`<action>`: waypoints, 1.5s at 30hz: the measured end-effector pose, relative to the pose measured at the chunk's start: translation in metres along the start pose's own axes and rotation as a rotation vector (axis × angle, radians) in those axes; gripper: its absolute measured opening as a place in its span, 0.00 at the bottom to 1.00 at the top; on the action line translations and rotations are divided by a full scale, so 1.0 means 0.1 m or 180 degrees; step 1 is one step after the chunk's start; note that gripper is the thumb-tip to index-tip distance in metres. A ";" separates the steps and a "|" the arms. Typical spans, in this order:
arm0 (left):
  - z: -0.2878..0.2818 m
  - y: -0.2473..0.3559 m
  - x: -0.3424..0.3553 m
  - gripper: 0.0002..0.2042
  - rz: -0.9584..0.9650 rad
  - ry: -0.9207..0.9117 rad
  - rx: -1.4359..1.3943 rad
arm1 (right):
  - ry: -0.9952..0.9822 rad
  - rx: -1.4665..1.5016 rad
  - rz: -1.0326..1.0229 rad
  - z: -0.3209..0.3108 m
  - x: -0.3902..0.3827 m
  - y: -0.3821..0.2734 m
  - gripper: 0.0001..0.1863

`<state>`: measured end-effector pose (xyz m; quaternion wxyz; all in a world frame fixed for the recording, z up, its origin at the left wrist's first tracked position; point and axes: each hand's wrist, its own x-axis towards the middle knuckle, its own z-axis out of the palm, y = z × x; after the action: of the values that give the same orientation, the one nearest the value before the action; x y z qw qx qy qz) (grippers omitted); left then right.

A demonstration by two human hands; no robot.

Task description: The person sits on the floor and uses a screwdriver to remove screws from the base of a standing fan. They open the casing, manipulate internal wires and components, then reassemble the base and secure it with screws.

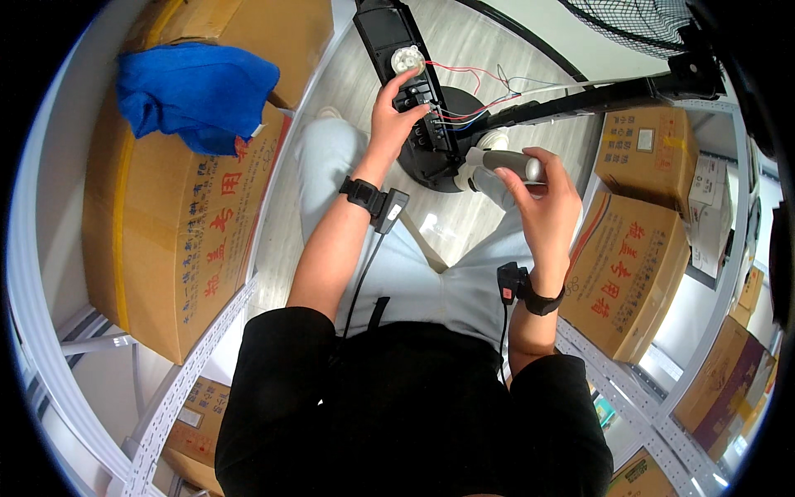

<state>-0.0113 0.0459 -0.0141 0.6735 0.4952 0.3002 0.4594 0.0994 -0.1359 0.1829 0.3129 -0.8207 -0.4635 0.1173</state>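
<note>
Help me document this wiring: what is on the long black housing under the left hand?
A white round part and thin coloured wires show on the black housing. Whatever lies directly beneath the left hand is covered and cannot be seen.

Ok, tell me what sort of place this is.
Probably a storeroom: large cardboard boxes line both sides of the person, with perforated metal shelving running along beside them.

Head view: left fisheye, looking down from above torso (418, 406), near range, onto left hand (392, 118), right hand (548, 203), floor (429, 220).
</note>
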 end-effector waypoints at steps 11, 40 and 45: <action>0.02 0.02 0.00 0.31 0.0033 0.0013 0.0087 | -0.0131 0.0077 0.0061 0.01 -0.01 0.03 0.24; 0.01 0.04 -0.01 0.31 0.0040 0.0058 0.0164 | -0.0118 0.0410 -0.0631 0.03 0.01 0.02 0.22; 0.02 0.06 -0.01 0.31 0.0056 0.0009 0.0154 | -0.0338 0.0156 0.0009 0.00 0.01 0.03 0.20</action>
<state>-0.0120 0.0447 -0.0075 0.6568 0.5134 0.3078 0.4586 0.1019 -0.1367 0.1810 0.3077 -0.8060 -0.4753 0.1723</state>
